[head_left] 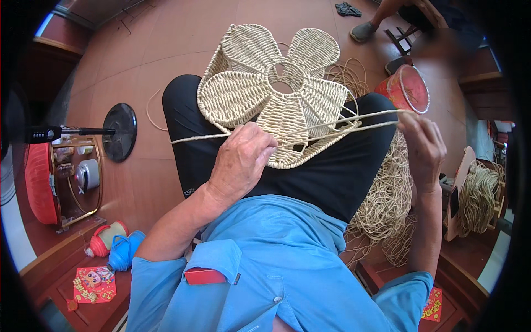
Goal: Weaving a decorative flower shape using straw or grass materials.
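Head view: a reddish floor (pixel 149 127) is spreading around a seated person, whose blue shirt (pixel 271 238) is filling the lower middle and whose dark trousers (pixel 185 127) are showing above it. The basket (pixel 282 113), woven with five petals around a central hole, is resting across the lap and knees. A tangled cord pile (pixel 384 213) is lying beside the right leg. A red bucket (pixel 387 88) is standing beyond the right knee, and a black round base (pixel 120 133) is sitting well left of the legs. The right hand (pixel 425 145), held out to the side, is gripping a taut pale strand (pixel 376 114) that is running toward the basket. The left hand (pixel 243 155) is curling its fingers onto the basket's near side; whether they are pinching rim or strand, I cannot tell.
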`<state>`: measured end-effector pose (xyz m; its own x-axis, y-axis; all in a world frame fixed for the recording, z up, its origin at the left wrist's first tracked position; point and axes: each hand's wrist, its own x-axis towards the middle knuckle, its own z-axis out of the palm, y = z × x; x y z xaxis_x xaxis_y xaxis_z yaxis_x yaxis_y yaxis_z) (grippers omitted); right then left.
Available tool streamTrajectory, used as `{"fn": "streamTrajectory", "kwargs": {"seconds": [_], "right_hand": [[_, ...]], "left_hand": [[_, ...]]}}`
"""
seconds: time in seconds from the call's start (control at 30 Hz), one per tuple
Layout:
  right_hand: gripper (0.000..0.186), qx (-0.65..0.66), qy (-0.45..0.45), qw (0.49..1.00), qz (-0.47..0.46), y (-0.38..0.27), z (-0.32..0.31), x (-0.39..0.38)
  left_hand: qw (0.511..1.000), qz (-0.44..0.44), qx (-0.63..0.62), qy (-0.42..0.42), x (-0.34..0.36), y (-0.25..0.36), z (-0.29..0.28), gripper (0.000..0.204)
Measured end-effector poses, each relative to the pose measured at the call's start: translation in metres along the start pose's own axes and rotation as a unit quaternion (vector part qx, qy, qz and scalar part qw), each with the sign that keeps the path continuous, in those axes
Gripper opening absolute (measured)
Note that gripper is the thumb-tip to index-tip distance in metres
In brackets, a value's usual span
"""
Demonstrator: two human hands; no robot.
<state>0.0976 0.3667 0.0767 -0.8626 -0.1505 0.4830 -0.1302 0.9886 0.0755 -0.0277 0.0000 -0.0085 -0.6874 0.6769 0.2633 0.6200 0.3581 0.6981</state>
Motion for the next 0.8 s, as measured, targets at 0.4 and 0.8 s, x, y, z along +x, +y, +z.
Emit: {"fn": "streamTrajectory", "kwargs": {"seconds": [0.4, 0.8], "right_hand": [[0.020, 0.371, -0.003, 0.911, 0.179, -0.133, 0.041, -0.004], [0.016, 0.346, -0.046, 0.900, 0.261, -0.181, 0.090, -0.008]], "left_hand": [[0.988, 0.029, 0.146, -0.044, 0.004, 0.008, 0.011, 0.011], [0.946, 0.062, 0.291, -0.131, -0.011, 0.019, 0.013, 0.029]]}}
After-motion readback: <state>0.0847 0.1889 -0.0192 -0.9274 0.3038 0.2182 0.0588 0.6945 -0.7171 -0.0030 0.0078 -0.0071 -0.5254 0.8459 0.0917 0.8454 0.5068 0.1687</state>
